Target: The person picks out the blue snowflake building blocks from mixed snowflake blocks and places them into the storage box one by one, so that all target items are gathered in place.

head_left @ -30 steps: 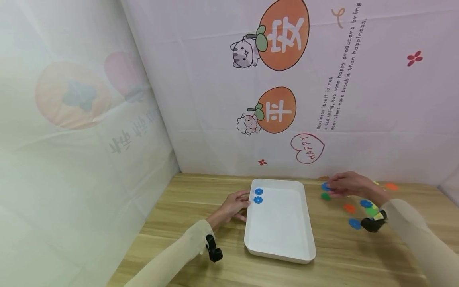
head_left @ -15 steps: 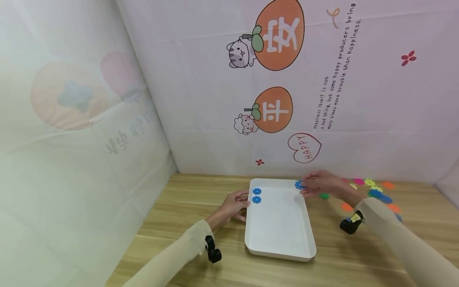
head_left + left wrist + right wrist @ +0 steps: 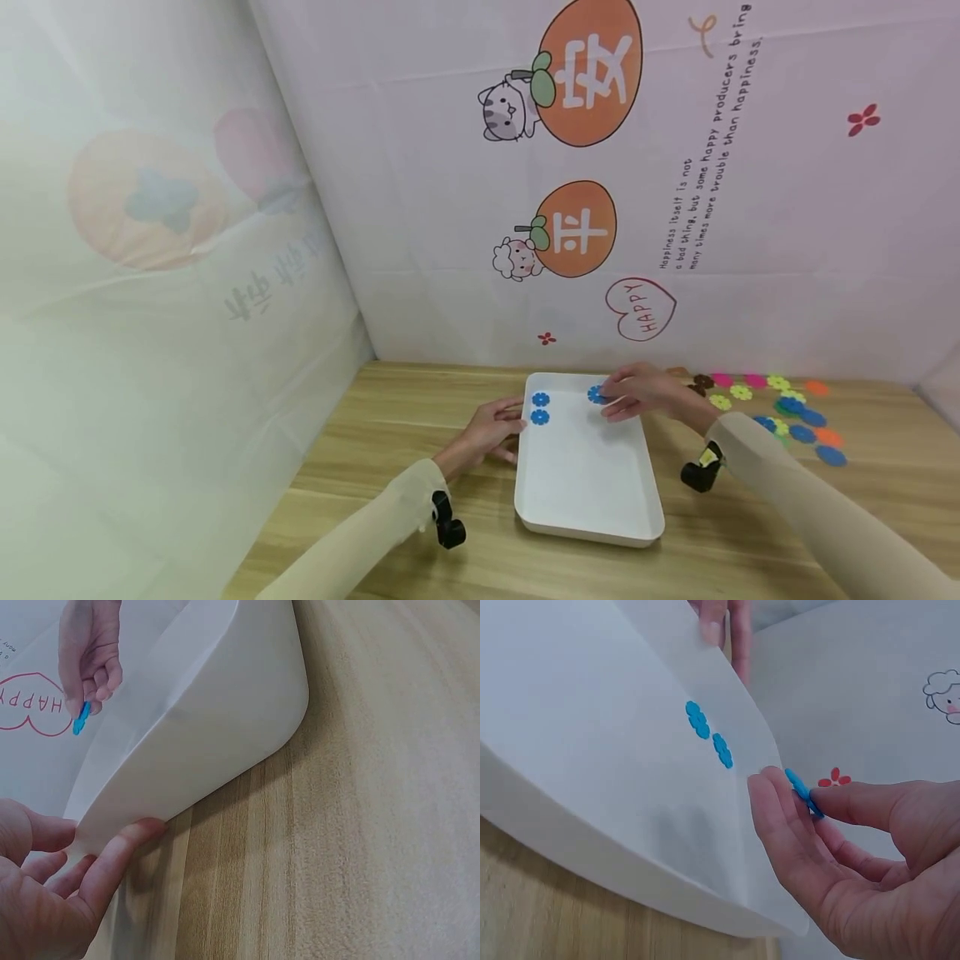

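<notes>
A white tray (image 3: 592, 475) lies on the wooden table, two blue flower-shaped discs (image 3: 540, 408) one above the other in its far left corner. My right hand (image 3: 645, 389) is over the tray's far right part. Between its thumb and fingers it pinches another blue flower-shaped disc (image 3: 804, 793), held above the tray floor. At the tray's left side my left hand (image 3: 489, 429) grips the wall, as the left wrist view shows: thumb at the rim (image 3: 161, 724), fingers against the outer face. Part of the left fingers is hidden behind the tray wall.
Right of the tray, several loose flower discs lie scattered: yellow (image 3: 741, 392), pink (image 3: 755, 381), brown (image 3: 703, 382), orange (image 3: 828, 437) and blue (image 3: 831, 455). A printed cloth wall (image 3: 450, 317) rises behind the table (image 3: 420, 392), another stands at the left.
My right hand has moved left from the loose discs to above the tray, carrying a blue flower disc. The left hand has stayed on the tray's left wall.
</notes>
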Motion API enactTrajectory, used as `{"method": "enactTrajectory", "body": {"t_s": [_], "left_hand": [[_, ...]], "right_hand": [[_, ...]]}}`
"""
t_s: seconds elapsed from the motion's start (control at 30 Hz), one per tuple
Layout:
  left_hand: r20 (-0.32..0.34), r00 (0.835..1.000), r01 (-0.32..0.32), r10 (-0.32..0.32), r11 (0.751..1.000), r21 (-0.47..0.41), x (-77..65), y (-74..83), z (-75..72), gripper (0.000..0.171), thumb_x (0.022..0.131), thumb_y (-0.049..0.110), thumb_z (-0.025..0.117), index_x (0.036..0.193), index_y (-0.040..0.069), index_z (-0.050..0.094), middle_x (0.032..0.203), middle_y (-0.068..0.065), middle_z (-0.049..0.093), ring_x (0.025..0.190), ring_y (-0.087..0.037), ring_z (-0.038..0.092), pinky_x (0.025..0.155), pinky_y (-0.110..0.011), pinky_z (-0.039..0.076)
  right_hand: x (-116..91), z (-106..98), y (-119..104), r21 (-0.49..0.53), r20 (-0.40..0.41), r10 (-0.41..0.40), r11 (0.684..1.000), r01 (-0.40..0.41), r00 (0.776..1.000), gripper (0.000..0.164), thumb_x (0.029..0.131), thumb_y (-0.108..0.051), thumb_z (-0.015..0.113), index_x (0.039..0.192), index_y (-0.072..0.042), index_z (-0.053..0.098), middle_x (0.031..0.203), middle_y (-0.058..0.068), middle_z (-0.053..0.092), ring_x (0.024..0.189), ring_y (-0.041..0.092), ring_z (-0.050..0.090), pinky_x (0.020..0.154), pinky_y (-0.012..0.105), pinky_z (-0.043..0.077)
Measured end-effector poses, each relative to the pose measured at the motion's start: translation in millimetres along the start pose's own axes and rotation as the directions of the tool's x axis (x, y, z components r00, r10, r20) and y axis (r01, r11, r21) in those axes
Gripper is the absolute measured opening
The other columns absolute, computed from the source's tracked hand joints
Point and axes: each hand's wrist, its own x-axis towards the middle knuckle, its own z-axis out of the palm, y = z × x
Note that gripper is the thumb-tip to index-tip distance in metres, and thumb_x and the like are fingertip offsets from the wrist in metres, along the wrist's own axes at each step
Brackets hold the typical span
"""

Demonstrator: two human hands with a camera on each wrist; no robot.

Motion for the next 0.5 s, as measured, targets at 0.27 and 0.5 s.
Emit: {"method": "enactTrajectory", "body": {"t_s": [0.27, 0.5], "left_hand": [[-0.003, 1.0, -0.004, 0.004, 1.0, 0.008, 1.3, 1.0, 0.1, 0.053, 0.103, 0.007, 0.065, 0.154, 0.01, 0.052, 0.147, -0.019, 0.06, 0.117, -0.031, 0.069, 0.061, -0.037, 0.068], [0.001, 1.0, -0.006, 0.006, 1.0, 0.01, 1.9, -0.8, 0.3, 0.052, 0.103, 0.007, 0.064, 0.153, 0.011, 0.053, 0.145, -0.019, 0.061, 0.116, -0.03, 0.07, 0.061, -0.037, 0.068]], "right_hand": [[17, 19, -2, -0.051, -0.021, 0.075, 0.996, -0.076, 0.997, 0.03, 0.103, -0.016, 0.067, 0.121, 0.007, 0.06, 0.107, 0.019, 0.075, 0.086, 0.025, 0.078, 0.083, 0.04, 0.068], [16, 46, -12, -0.137, -0.07, 0.069, 0.988, -0.078, 0.995, 0.025, 0.103, -0.011, 0.067, 0.118, 0.009, 0.062, 0.104, 0.02, 0.075, 0.082, 0.026, 0.077, 0.078, 0.041, 0.069]]}}
